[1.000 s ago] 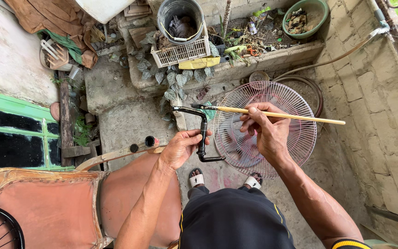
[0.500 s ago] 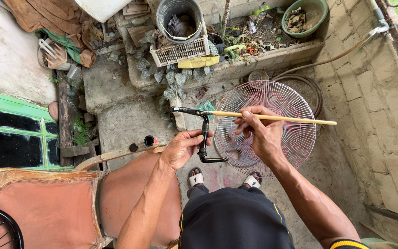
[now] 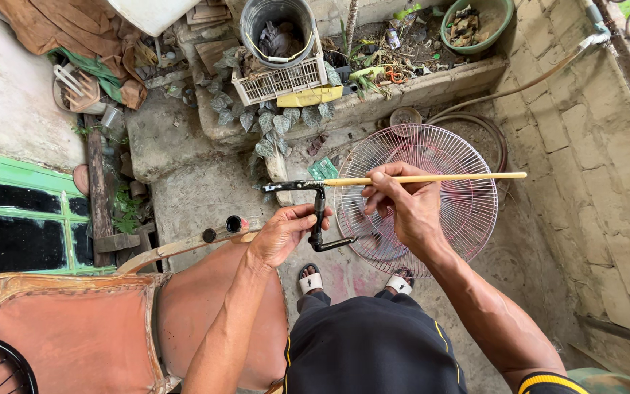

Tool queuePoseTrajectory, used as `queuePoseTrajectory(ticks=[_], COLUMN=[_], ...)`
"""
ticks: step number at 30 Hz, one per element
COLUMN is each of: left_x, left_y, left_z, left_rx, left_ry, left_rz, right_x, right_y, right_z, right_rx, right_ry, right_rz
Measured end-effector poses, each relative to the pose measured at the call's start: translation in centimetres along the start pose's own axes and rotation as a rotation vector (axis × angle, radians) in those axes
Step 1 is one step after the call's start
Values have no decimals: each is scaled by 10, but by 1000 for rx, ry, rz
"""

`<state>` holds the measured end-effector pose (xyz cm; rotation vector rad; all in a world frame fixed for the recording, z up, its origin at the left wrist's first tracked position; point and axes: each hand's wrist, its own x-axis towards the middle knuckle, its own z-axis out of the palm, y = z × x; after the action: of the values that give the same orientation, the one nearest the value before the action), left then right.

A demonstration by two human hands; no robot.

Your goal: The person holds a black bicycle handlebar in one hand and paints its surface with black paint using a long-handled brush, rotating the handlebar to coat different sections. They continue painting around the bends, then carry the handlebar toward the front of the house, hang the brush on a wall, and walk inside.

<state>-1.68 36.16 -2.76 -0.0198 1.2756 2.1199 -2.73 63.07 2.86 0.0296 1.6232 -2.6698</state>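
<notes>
I see open concrete floor (image 3: 205, 190) left of the wire fan guard (image 3: 432, 197), giving room there. Beyond the guard, the planter ledge (image 3: 432, 87) blocks; right of it the brick wall (image 3: 592, 168); nearer left, the orange chair (image 3: 111, 321).

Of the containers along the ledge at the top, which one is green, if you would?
The round basin at the right; the bucket is grey, the crate white.

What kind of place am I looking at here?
Probably a cluttered backyard or house-side work corner: a brick wall, a concrete ledge with a green pot, a bucket and a fan grille on the ground.
</notes>
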Motion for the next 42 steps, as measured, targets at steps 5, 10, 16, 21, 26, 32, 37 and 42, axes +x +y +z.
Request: queuePoseTrajectory(ticks=[5, 10, 16, 21, 26, 32, 37, 42], left_x=[-4, -7, -5, -5, -14, -61, -135, -197], left_y=[-3, -7, -21, -40, -59, -73, -88, -106], left_z=[-4, -7, -16, -35, -56, -89, -119, -143], left_rx=[30, 29, -62, -148, -184, -304, -444, -551], left_ry=[-12, 2, 165, 330, 521, 758, 936, 1070], left_rz=[14, 25, 75, 146, 196, 306, 452, 552], right_x=[-1, -8, -15, -20, -24, -24, -23, -3], right_y=[-6, -9, 0, 8, 25, 69, 123, 186], right_z=[-21, -46, -58, -68, -71, -30, 37, 107], right_rx=[-143, -71, -64, -71, -131, -409, -739, -990], right_ry=[134, 149, 145, 152, 124, -37, -269, -501], right_rz=[105, 38, 11, 32, 37, 16, 41, -47])
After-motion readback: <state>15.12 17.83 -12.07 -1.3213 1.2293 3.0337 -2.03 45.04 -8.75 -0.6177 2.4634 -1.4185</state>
